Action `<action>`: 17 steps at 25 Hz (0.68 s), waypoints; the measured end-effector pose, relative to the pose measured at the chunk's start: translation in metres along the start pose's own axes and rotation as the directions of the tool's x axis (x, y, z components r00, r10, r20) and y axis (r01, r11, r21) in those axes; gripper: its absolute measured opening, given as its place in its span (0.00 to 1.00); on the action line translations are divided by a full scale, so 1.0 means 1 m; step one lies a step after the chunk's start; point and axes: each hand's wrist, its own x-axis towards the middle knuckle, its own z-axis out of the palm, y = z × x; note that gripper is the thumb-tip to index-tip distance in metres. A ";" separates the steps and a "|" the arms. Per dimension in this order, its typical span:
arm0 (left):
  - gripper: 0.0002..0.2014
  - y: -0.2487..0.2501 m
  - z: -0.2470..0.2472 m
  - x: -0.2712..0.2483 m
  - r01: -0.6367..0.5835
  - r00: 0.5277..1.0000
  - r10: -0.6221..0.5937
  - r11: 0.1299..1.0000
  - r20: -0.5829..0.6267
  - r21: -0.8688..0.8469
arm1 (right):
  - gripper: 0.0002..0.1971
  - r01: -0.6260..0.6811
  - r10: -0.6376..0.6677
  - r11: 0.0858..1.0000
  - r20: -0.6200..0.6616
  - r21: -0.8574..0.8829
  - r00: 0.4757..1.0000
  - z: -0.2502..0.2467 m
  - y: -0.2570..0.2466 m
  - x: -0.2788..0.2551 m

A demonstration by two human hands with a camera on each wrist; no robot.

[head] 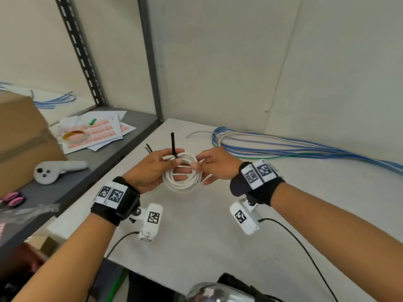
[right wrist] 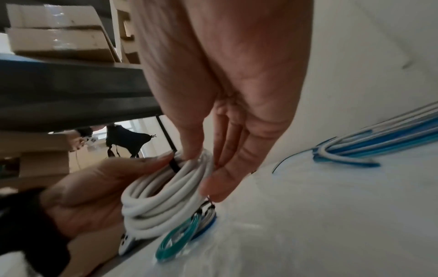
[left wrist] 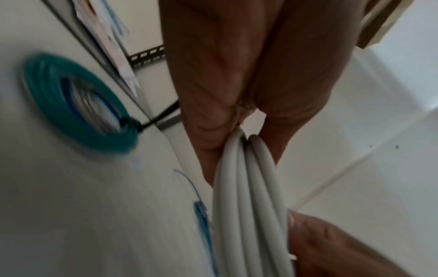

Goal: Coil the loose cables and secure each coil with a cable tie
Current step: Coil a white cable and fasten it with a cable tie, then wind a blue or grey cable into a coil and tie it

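Note:
A white cable coil (head: 182, 177) is held up over the white table (head: 218, 236) between both hands. My left hand (head: 173, 163) grips its left side, fingers through the loop, thumb and forefinger at the foot of a black cable tie (head: 173, 144). The tie wraps the coil's top and its tail stands upright. My right hand (head: 198, 166) pinches the coil's right side. In the left wrist view the white coil (left wrist: 249, 187) runs out of my left hand's fingers (left wrist: 208, 135). The right wrist view shows the white coil (right wrist: 166, 196), the black tie (right wrist: 174, 165) and my right hand (right wrist: 203, 168).
Loose blue and white cables (head: 283, 147) lie along the back right of the table. A teal coil (left wrist: 78, 105) bound with a black tie lies on the table under the hands. Spare black ties (head: 149, 148) lie behind. A shelf at left holds a cardboard box (head: 19, 138), a controller (head: 56, 168) and papers.

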 end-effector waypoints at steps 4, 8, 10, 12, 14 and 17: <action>0.16 -0.004 -0.035 0.003 0.140 0.965 0.014 0.819 -0.263 0.556 | 0.07 -0.073 0.080 0.996 -0.149 0.055 0.986 0.043 0.009 0.034; 0.24 -0.013 -0.042 0.006 0.269 0.936 0.076 0.475 -0.344 0.838 | 0.13 -0.161 0.159 0.987 -0.188 0.004 0.969 0.065 0.022 0.037; 0.27 -0.012 -0.027 0.007 0.268 0.937 0.127 0.329 -0.324 0.905 | 0.12 -0.165 0.174 0.985 -0.220 0.057 0.960 0.064 0.024 0.037; 0.27 -0.008 -0.011 0.007 0.235 0.930 0.222 0.259 -0.295 0.937 | 0.12 -0.154 0.162 0.987 -0.220 0.050 0.962 0.062 0.025 0.036; 0.18 -0.005 0.006 0.009 0.146 0.905 0.354 0.259 -0.234 0.955 | 0.15 -0.157 0.145 0.987 -0.217 -0.038 0.965 0.053 0.025 0.035; 0.03 -0.002 0.041 0.026 0.039 0.930 0.328 0.367 -0.168 0.929 | 0.13 -0.183 0.145 0.973 -0.240 -0.144 0.960 0.021 0.029 0.031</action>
